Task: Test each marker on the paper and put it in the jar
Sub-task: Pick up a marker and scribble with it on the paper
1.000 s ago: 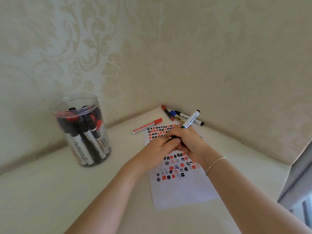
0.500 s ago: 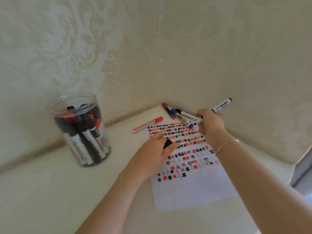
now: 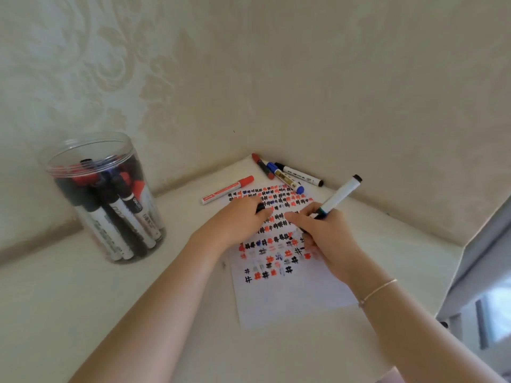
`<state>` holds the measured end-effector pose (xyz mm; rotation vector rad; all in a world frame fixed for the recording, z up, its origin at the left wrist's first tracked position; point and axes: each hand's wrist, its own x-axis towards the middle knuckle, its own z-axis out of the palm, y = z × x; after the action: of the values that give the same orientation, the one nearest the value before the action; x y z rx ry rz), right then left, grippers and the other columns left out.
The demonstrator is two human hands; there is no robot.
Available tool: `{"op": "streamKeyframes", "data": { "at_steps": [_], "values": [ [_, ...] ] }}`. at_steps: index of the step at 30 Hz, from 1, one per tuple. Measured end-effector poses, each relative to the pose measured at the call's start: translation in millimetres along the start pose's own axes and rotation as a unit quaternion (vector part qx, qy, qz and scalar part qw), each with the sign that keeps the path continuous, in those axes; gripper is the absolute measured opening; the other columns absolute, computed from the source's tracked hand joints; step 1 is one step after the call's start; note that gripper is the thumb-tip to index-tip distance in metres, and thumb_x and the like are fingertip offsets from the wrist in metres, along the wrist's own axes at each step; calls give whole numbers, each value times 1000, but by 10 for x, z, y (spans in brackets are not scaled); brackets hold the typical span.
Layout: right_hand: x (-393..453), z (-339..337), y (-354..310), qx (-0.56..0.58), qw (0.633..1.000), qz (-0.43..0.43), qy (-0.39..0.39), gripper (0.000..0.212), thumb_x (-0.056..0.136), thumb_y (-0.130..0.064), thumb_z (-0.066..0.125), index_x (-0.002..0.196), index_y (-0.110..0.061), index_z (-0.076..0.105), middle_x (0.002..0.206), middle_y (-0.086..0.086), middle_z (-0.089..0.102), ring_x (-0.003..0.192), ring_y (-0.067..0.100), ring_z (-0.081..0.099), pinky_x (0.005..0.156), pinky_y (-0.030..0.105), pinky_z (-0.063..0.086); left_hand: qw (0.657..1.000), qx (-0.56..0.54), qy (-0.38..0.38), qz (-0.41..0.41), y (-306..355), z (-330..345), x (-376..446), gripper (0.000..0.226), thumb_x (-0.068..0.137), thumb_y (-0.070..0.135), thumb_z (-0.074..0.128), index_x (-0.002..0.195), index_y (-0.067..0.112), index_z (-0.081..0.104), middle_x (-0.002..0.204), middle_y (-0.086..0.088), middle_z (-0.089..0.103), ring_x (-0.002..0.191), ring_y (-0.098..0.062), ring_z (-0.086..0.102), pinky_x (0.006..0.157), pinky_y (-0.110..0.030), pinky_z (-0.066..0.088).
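A white sheet of paper (image 3: pixel 287 297) lies on the cream table, its upper half covered with red, black and blue hash marks. My right hand (image 3: pixel 323 236) grips a white marker (image 3: pixel 340 196) with a black end, its tip down on the paper among the marks. My left hand (image 3: pixel 237 219) rests on the paper's upper left and holds a black marker cap (image 3: pixel 260 208) in its fingers. A clear plastic jar (image 3: pixel 105 194) at the left holds several red and black markers.
A red marker (image 3: pixel 228 189) lies just beyond the paper. A red (image 3: pixel 262 165), a blue (image 3: pixel 284 177) and a black-capped white marker (image 3: pixel 300 174) lie in the corner. Patterned walls close the table at the back. A grey ledge (image 3: pixel 481 244) sits at the right.
The cap came off in my left hand. My right hand swung the marker out to the right, then brought it back down onto the paper.
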<state>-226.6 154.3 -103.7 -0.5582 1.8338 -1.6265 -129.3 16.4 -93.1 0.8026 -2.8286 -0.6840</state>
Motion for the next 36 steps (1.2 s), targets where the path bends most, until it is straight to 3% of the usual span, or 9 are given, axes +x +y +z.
{"op": "streamKeyframes", "data": {
  "at_steps": [4,10,20,25,28,32,36],
  "values": [
    [-156,-57,63,-31,997,-68,-34,23,79,-14,76,69,-5,56,55,6,53,46,17,50,46,28,44,999,45,20,9,-47,173,23,33,99,41,40,71,23,42,67,5,47,56,-10,41,52,-25,31],
    [-165,-25,169,-94,986,-94,98,31,79,4,60,60,-8,38,53,7,34,41,14,31,36,16,32,997,60,26,40,-123,219,-14,34,99,43,38,71,25,39,65,6,46,54,-8,39,51,-24,29],
    [-153,17,202,-97,990,-67,83,29,80,-2,64,60,-8,43,46,-1,42,31,7,36,35,16,35,998,34,31,46,-172,247,-13,31,100,40,39,73,26,38,68,6,47,55,-7,39,52,-23,28],
    [-129,3,232,-134,981,-94,104,24,79,-2,61,65,-7,42,54,4,37,43,12,30,39,19,30,998,36,26,43,-157,237,-22,31,100,40,39,72,27,37,68,7,46,56,-6,38,52,-22,27],
    [-143,-1,212,-110,988,-67,87,23,78,-2,63,66,-6,44,56,8,41,38,13,34,36,18,34,998,34,25,43,-154,236,-23,30,100,40,39,73,27,38,69,7,47,56,-6,39,52,-21,27],
    [-152,20,228,-138,982,-89,94,27,79,-3,62,62,-10,42,50,-1,38,38,8,31,38,17,31,998,27,28,44,-158,238,-25,31,100,40,39,73,25,39,68,6,46,56,-7,38,52,-22,27],
    [-141,0,234,-142,979,-102,108,25,80,-1,59,65,-8,41,55,3,34,45,11,28,40,18,28,998,24,27,42,-155,238,-31,29,100,40,39,76,24,42,70,6,47,57,-7,39,52,-23,27]
  ]
}}
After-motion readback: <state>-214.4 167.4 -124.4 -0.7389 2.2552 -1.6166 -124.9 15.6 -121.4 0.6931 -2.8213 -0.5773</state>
